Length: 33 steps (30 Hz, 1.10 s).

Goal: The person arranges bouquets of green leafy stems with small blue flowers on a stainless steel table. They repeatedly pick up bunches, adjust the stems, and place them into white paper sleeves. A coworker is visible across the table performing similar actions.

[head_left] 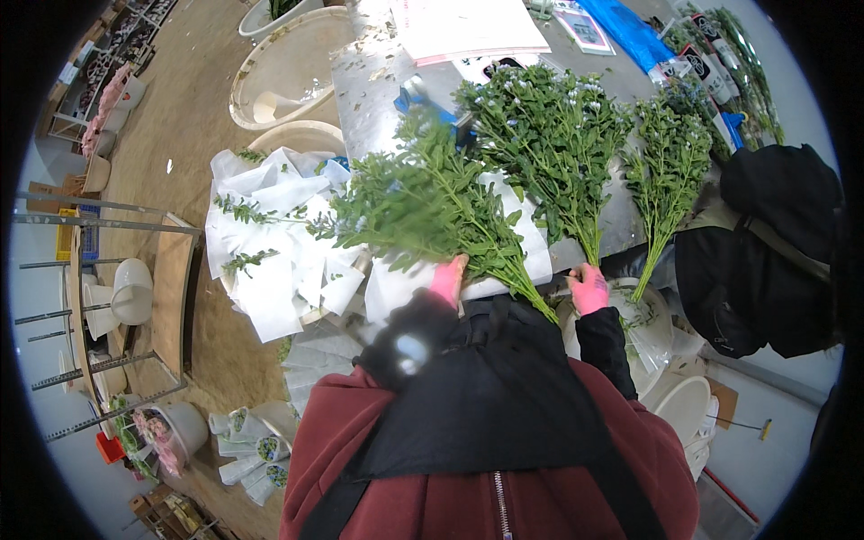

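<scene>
The counter (367,101) looked like dull metal, the blue wrapping (623,32) like glossy plastic. The white sheets (270,297) had a matt, papery finish, the leafy bunch (490,220) matt foliage. The basin (241,90) was of dull plastic, the apron (486,400) of matt cloth, the zip (500,504) of shiny metal.

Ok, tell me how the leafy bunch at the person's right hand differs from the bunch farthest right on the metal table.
The middle bunch is broad and full; the far-right bunch is narrower. Toward the person, the middle bunch's stems slant rightward, the far-right bunch's leftward. The right hand is at the middle bunch's stems, while the far-right bunch is clear of it. Both have green leaves and small pale flowers.
</scene>
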Each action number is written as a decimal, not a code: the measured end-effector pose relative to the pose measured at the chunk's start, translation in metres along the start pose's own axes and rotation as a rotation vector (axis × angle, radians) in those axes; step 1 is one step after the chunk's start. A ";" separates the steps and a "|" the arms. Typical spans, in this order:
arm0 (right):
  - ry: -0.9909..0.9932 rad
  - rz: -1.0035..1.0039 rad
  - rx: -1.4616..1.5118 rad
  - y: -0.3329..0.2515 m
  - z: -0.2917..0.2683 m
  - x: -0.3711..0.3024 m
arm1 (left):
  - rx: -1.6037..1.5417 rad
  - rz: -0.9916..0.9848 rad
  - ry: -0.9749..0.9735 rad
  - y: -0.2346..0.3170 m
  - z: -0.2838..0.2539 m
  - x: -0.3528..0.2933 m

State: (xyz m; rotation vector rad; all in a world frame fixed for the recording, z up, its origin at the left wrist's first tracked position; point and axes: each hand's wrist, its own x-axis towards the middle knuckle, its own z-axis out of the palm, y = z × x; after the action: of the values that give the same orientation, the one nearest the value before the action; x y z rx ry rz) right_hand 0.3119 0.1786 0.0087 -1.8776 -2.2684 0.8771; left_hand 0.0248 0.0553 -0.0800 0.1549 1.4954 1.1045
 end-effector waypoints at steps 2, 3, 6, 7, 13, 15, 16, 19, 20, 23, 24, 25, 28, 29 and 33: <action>0.084 -0.015 0.119 0.008 0.005 -0.002 | -0.023 0.058 -0.002 0.004 0.003 -0.005; 0.065 0.017 0.187 0.006 0.010 -0.001 | -0.065 0.029 0.009 0.004 0.004 -0.010; 0.048 0.048 0.260 -0.016 0.032 0.000 | -0.288 -0.054 0.027 0.003 0.010 -0.024; 0.030 -0.037 0.245 -0.027 0.039 0.000 | -0.294 0.019 -0.099 0.002 0.012 -0.026; -0.224 -0.164 0.025 -0.076 0.055 0.001 | 0.047 0.167 -0.381 0.007 0.006 -0.035; -0.284 -0.085 -0.008 -0.081 0.050 0.002 | 0.382 0.224 -0.433 0.013 0.003 -0.044; -0.268 -0.151 -0.019 -0.082 0.047 0.001 | 0.278 0.281 -0.486 0.016 0.003 -0.050; -0.212 -0.266 -0.065 -0.088 0.044 -0.001 | 0.176 0.227 -0.561 0.032 0.009 -0.065; -0.198 -0.267 -0.075 -0.091 0.044 -0.002 | 0.325 0.257 -0.533 0.039 0.012 -0.066; -0.194 -0.267 -0.088 -0.095 0.044 -0.004 | 0.404 0.234 -0.445 0.047 0.021 -0.068; -0.193 -0.270 -0.082 -0.096 0.043 -0.005 | 0.512 0.241 -0.383 0.046 0.025 -0.066; -0.187 -0.271 -0.073 -0.096 0.043 -0.005 | 0.598 0.261 -0.361 0.046 0.027 -0.061; -0.178 -0.271 -0.047 -0.096 0.041 -0.007 | 0.350 -0.057 -0.161 0.039 0.037 -0.044; -0.190 -0.257 -0.032 -0.096 0.041 -0.007 | 0.163 -0.216 -0.068 0.036 0.041 -0.039; -0.105 -0.275 0.076 -0.097 0.042 -0.011 | 0.190 -0.191 0.034 0.029 0.049 -0.033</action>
State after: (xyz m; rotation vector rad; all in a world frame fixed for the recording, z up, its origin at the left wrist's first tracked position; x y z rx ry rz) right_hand 0.2126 0.1437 0.0220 -1.4742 -2.4370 1.0227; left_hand 0.0608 0.0758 -0.0284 0.1218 1.6097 0.8157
